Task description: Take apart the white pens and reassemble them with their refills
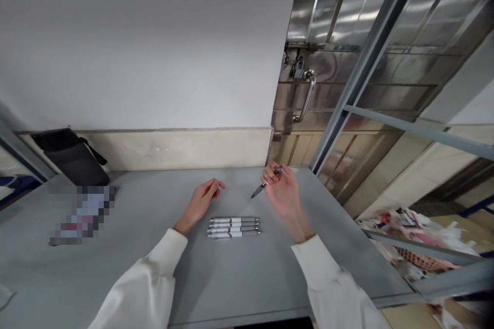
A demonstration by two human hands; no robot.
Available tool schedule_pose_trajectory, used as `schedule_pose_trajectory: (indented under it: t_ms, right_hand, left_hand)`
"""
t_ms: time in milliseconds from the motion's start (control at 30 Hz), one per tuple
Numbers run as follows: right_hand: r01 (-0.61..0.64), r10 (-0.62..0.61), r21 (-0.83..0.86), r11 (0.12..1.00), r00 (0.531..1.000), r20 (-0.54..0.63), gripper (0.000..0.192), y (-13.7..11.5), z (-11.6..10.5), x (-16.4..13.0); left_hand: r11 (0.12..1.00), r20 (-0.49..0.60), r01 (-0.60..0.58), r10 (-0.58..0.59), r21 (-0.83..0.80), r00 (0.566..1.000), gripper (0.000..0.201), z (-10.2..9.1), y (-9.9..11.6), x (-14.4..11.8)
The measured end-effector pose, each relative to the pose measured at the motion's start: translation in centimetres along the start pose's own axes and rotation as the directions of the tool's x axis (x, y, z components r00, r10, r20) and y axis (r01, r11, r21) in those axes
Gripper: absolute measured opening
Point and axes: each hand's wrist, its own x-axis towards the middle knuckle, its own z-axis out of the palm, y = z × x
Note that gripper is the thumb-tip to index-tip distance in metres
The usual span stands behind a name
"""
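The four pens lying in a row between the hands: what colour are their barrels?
White barrels with dark tips, on the four pens, seen in the head view.

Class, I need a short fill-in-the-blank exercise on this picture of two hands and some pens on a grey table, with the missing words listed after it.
1. The right hand holds a single ____ above the grey table.
2. The row of pens lying between the two hands numbers ____.
3. The left hand holds ____ and rests on the table.
4. The black pouch leans against the ____ at the far left.

Missing words: pen; four; nothing; wall
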Motion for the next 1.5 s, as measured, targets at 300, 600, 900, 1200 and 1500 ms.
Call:
schedule_pose_trajectory:
  t_ms: [300,600,900,1200,1500]
  right_hand:
    - [0.024,-0.024,-0.040,0.999,1.000,-0.014,0.028,-0.05,-0.11,-0.03]
    - [0.041,-0.041,0.021,0.999,0.999,0.004,0.025,0.04,-0.31,0.00]
    - [0.039,-0.038,0.037,0.999,0.999,-0.012,0.027,-0.06,-0.27,-0.06]
    - [0.041,-0.043,-0.046,0.998,0.998,-0.041,0.022,0.00,-0.23,0.02]
    - [0.046,-0.048,-0.070,0.996,0.998,-0.031,0.024,-0.01,-0.21,-0.05]
  left_hand:
    - [1.000,0.001,-0.008,0.008,-0.014,1.000,0.043,0.12,0.14,-0.07]
    - [1.000,0.006,-0.005,0.005,-0.001,1.000,0.043,0.11,0.11,-0.05]
    - [1.000,0.016,0.010,-0.010,0.004,1.000,0.043,0.27,0.02,-0.04]
    - [1.000,0.030,0.003,-0.004,0.007,1.000,0.045,0.31,0.25,-0.11]
    - [1.000,0.023,0.001,-0.001,-0.006,1.000,0.044,0.33,0.22,-0.02]
